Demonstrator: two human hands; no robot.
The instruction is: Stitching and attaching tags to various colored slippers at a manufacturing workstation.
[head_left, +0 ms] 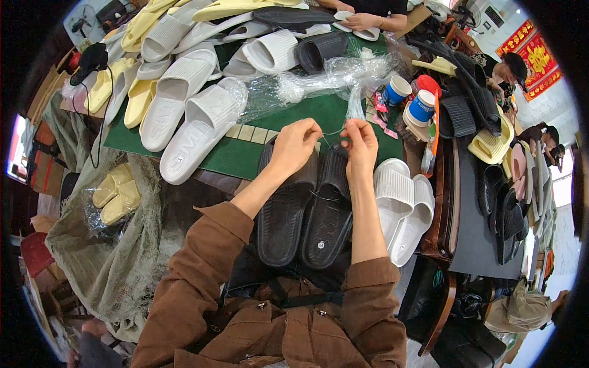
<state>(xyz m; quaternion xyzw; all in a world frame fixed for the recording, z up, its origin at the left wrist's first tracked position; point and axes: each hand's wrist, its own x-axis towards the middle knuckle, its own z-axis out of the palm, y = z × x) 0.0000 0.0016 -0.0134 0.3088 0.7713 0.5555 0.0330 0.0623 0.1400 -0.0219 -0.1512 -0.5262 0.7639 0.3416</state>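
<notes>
A pair of black slide sandals (328,230) lies side by side in front of me, toes away from me. Over their straps, my left hand (297,149) and my right hand (361,146) are both closed in a pinch. A thin pale plastic string (332,132) runs between the fingertips. Another fine clear loop shows lower down, across the inner edges of the two slides. Just beyond my right hand is a bundle of clear plastic strings (356,101). A white pair of slides (392,190) stands beside my right forearm.
Grey slides (205,126) and yellow ones (104,86) heap over the green table (233,153). Clear plastic bags (334,73) and paper cups (421,105) sit farther back. A sack (104,245) hangs at left. Another person's hands (362,21) hold a slide opposite; more people are at right.
</notes>
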